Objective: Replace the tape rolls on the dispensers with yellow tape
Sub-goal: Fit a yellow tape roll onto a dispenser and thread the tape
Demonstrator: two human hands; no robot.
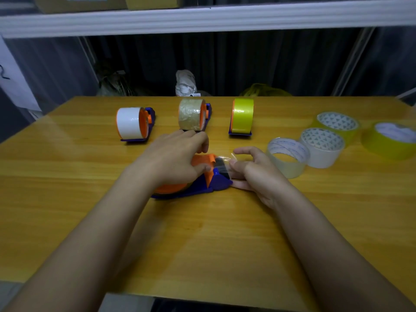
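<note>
Lying on its side near the middle of the table (67, 167), the blue and orange dispenser (202, 176) sits under both hands. The left hand (171, 158) curls over its orange wheel, fingers pressed around it. The right hand (254, 174) pinches a clear strip of tape (225, 159) at the dispenser's cutter end, thumb and forefinger together. At twelve o'clock three more dispensers stand in a row: one with white tape (130, 123), one with brownish tape (191, 114), one with yellow tape (243, 115). At two o'clock lie loose rolls: a clear roll (287, 157), a white roll (322, 147), and two yellow rolls (337, 123) (389, 140).
</note>
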